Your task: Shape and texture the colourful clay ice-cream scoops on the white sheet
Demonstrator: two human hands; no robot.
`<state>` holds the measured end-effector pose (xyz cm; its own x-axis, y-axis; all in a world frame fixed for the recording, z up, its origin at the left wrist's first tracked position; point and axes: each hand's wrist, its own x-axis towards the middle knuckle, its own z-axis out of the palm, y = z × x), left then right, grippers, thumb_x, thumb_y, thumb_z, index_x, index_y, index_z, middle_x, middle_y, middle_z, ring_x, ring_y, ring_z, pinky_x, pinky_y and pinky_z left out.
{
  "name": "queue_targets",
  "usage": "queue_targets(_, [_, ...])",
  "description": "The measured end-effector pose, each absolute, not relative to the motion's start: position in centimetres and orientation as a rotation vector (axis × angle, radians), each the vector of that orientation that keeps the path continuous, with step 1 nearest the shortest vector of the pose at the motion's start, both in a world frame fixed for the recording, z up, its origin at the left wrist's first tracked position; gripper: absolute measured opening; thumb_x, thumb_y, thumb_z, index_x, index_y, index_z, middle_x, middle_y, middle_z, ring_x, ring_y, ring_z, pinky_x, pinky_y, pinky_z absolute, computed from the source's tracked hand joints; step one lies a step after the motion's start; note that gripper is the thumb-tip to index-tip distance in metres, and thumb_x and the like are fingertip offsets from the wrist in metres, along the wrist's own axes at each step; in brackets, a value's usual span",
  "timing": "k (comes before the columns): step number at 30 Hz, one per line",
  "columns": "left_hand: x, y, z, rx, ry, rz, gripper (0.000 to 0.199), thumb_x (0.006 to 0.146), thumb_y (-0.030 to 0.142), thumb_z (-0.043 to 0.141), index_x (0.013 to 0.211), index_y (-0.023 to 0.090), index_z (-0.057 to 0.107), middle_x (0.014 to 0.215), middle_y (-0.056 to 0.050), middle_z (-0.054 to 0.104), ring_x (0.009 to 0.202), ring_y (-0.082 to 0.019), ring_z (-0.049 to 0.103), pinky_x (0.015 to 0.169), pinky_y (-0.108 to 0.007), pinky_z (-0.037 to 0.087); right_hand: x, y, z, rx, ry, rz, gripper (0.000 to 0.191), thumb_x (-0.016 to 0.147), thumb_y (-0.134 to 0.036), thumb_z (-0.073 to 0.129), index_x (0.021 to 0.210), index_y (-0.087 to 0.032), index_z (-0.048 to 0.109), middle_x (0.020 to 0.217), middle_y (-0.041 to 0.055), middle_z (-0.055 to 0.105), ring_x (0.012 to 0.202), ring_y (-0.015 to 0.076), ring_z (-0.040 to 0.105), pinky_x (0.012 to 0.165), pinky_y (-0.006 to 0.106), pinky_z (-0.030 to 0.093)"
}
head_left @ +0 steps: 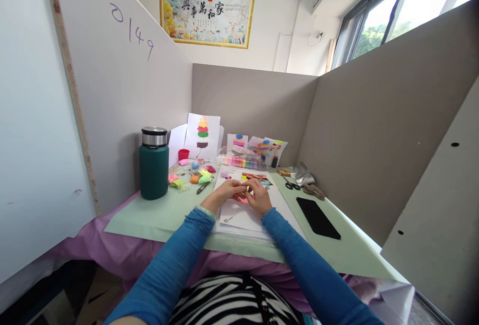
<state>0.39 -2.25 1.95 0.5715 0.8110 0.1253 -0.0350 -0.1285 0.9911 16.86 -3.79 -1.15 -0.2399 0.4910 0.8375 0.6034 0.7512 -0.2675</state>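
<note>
My left hand [227, 192] and my right hand [259, 198] meet over white paper [245, 220] at the middle of the table. The fingertips of both are closed together in a pinch; what lies between them is too small and hidden to make out. Below the hands a pink-red patch shows on the paper, partly covered by the fingers. A small dark drawn mark [228, 220] is at the sheet's lower left. Just beyond my fingers lies a printed picture of coloured pencils [257, 179].
A green bottle [153, 170] stands at left, near bright clay-like lumps in bags [194, 178] and a dark pen or knife [204, 188]. Behind are a coloured set in plastic [245, 162] and propped drawings [202, 138]. Scissors [292, 184] and a black phone [318, 218] lie at right.
</note>
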Motion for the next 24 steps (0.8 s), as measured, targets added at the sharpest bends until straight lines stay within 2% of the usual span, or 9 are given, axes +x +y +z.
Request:
queue_targets(6, [0.29,-2.42,1.99,1.533,0.642,0.785,0.048,0.059,0.051,0.079,0.079,0.01,0.068,0.069,-0.005,0.065,0.066,-0.014,0.062,0.068,-0.028,0.048,16.81,-3.87,-1.16,-0.849,-1.872,-0.139,0.012,0.083,-0.018,0.052,0.092,-0.02,0.059,0.092,0.0057,0.059,0.07,0.0151,0.054,0.068,0.03,0.049])
queue_targets(12, [0.37,-2.11,1.71,1.532,0.63,0.761,0.049,0.06,0.051,0.079,0.084,0.009,0.069,0.071,-0.006,0.066,0.067,-0.014,0.063,0.069,-0.028,0.048,16.77,-4.06,-1.05,-0.832,-1.895,-0.162,0.015,0.083,-0.016,0.051,0.094,-0.02,0.06,0.093,0.0064,0.059,0.08,0.0179,0.056,0.071,0.031,0.049])
queue_targets(24, [0.3,-2.37,2.0,1.533,0.661,0.8,0.046,0.061,0.05,0.079,0.078,0.009,0.068,0.067,-0.005,0.065,0.064,-0.014,0.061,0.068,-0.028,0.048,16.81,-3.96,-1.05,-0.837,-1.878,-0.157,0.011,0.084,-0.019,0.052,0.092,-0.019,0.06,0.091,0.0061,0.059,0.07,0.0153,0.054,0.068,0.03,0.049])
